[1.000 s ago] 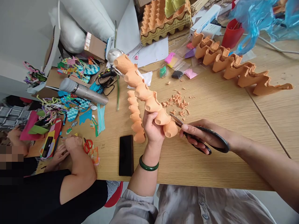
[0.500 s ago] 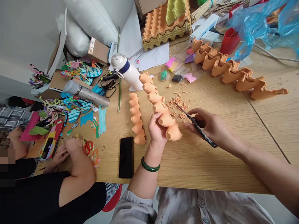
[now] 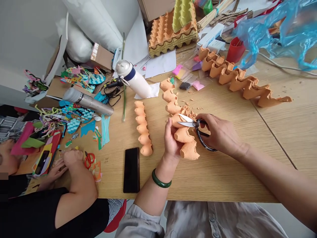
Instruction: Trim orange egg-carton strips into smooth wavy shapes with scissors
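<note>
My left hand (image 3: 172, 142) is closed around the lower half of an orange egg-carton strip (image 3: 170, 96), a single row of cups tilted above the table. Black-handled scissors (image 3: 201, 130) are in my right hand (image 3: 220, 132), their blades parted and lying over the middle of the strip. Partly behind the strip, small orange paper scraps (image 3: 187, 109) are piled on the wood. Left of my left hand lies another orange egg-carton strip (image 3: 142, 127), with a black phone (image 3: 131, 170) below it.
Stacked uncut egg-carton strips (image 3: 237, 77) lie to the right. Egg trays (image 3: 163, 29), a white bottle (image 3: 136, 79), a red cup (image 3: 235, 49) and blue plastic bags (image 3: 262, 36) stand farther back. At the left, a co-worker's hands (image 3: 71, 157) rest near red scissors (image 3: 89, 160).
My right hand has brought the scissors left onto the strip, and their blades have opened. My left hand has shifted slightly right and down with the strip, turning it a little.
</note>
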`<state>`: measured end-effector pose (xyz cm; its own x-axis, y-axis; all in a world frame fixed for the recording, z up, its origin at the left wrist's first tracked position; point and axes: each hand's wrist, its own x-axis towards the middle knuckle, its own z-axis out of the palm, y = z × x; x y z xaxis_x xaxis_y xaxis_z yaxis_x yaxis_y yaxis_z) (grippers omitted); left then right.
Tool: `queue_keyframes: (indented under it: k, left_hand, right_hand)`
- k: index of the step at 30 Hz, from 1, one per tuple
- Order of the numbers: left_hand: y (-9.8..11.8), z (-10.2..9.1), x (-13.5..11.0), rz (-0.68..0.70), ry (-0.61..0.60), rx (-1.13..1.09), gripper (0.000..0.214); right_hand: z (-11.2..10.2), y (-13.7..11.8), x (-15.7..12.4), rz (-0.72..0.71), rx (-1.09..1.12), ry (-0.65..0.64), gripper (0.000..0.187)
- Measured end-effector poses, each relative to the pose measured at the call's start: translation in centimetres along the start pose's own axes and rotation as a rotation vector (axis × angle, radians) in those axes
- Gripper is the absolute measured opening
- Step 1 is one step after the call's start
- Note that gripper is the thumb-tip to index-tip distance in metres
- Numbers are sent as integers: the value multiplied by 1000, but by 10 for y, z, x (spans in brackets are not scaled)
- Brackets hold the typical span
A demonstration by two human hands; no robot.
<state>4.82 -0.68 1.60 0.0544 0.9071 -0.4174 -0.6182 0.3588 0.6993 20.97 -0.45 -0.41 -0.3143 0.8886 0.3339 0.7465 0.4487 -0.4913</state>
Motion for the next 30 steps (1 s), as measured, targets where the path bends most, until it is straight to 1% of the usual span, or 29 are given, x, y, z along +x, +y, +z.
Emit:
queue_keyframes:
  k: [4, 8, 11, 16, 19, 22, 26, 28, 30]
  left_hand:
    - [-6, 2, -4, -41, -76, -26, 55]
    - [-9, 1, -6, -5, -71, -16, 54]
    - [-9, 1, -5, -1, -69, -20, 54]
    - [-9, 1, -3, -71, -61, -49, 55]
    - [-10, 1, -3, -78, -37, -45, 54]
    - [-9, 2, -3, -73, -3, -12, 53]
    - [-8, 2, -4, -101, 27, 0, 56]
    - [-8, 1, -3, -114, 20, -14, 55]
    - [-9, 0, -1, -108, -19, -41, 54]
  right_hand:
    - [1, 1, -2, -42, -137, -19, 39]
    - [3, -1, -4, -33, -164, -29, 41]
    - [3, -3, -5, 9, -158, -77, 40]
    - [3, -8, -6, 101, -206, -159, 41]
    - [4, -10, -6, 126, -206, -190, 42]
    - [7, -11, -7, 129, -198, -184, 43]
    - [10, -10, -10, 141, -192, -162, 41]
    - [11, -10, -10, 155, -173, -156, 40]
    - [11, -11, -9, 185, -128, -145, 40]
